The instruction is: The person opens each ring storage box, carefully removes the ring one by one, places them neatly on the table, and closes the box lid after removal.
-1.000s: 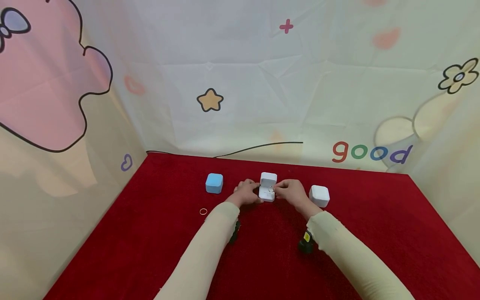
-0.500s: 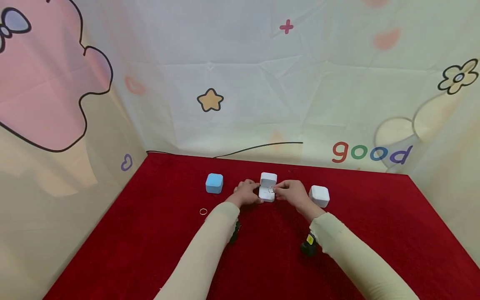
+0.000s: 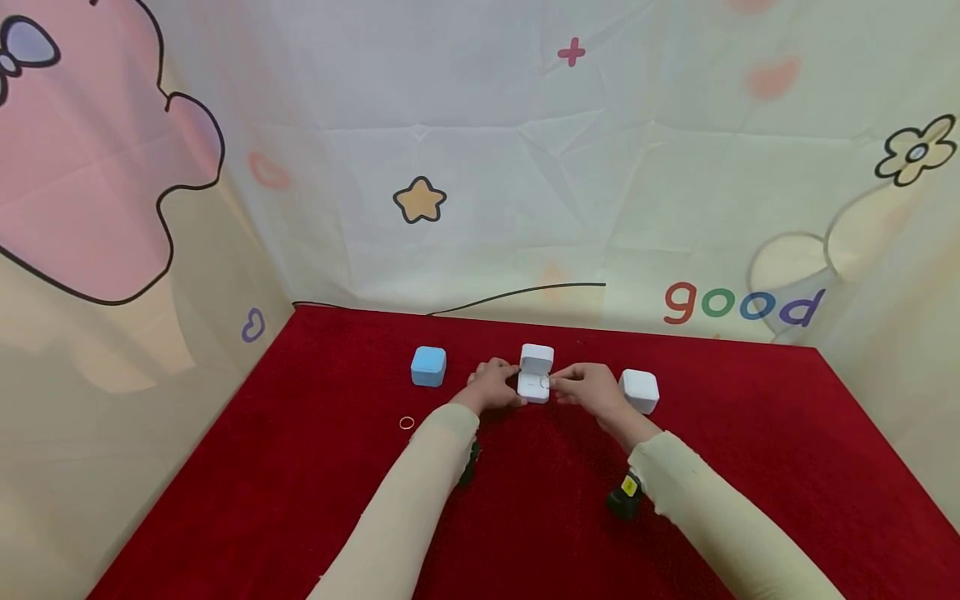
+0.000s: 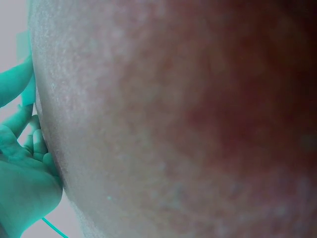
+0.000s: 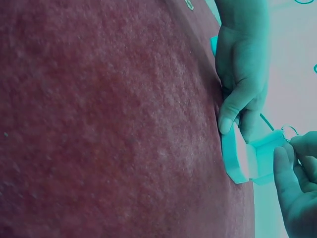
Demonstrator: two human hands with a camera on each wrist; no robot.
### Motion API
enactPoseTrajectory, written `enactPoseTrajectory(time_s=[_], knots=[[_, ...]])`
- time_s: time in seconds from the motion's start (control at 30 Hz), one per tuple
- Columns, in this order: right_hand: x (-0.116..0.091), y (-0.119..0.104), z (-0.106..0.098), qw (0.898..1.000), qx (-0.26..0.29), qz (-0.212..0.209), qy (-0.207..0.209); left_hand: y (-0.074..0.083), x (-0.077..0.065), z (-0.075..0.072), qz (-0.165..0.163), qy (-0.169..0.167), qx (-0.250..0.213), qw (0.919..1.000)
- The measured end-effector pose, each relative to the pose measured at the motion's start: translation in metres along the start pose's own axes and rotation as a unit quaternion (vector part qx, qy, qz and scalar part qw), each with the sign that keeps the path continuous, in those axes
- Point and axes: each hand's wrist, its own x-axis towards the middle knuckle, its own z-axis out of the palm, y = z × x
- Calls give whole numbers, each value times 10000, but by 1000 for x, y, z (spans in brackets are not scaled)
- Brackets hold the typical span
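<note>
A white ring box (image 3: 533,388) stands with its lid raised at the back middle of the red surface. My left hand (image 3: 491,387) holds it from the left side, thumb near the front corner; the right wrist view shows that thumb against the box (image 5: 235,157). With thumb and forefinger my right hand (image 3: 592,390) pinches a ring (image 5: 290,132) at the box's right side. In the head view the ring is tiny, and the fingers partly cover it. Much of the left wrist view is blurred cloth, with the left hand (image 4: 25,173) at its edge.
A closed light-blue box (image 3: 428,367) stands left of the left hand. Behind the right wrist is a closed white box (image 3: 639,392). A gold ring (image 3: 407,423) lies on the red cloth (image 3: 300,467) by the left forearm. A printed curtain (image 3: 480,167) hangs behind.
My right hand has shifted slightly right and toward me with the ring, which now sits at the box's right edge. The left hand and the box have stayed put.
</note>
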Motion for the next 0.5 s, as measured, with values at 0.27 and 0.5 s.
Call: enactPoseTrajectory(time_s=[0.27, 0.5], knots=[[-9, 3, 1, 9998, 207, -7, -69, 2, -4, -2, 94, 49, 137, 9998], [-15, 8, 7, 9990, 413, -53, -144, 2, -6, -1, 151, 54, 161, 9997]])
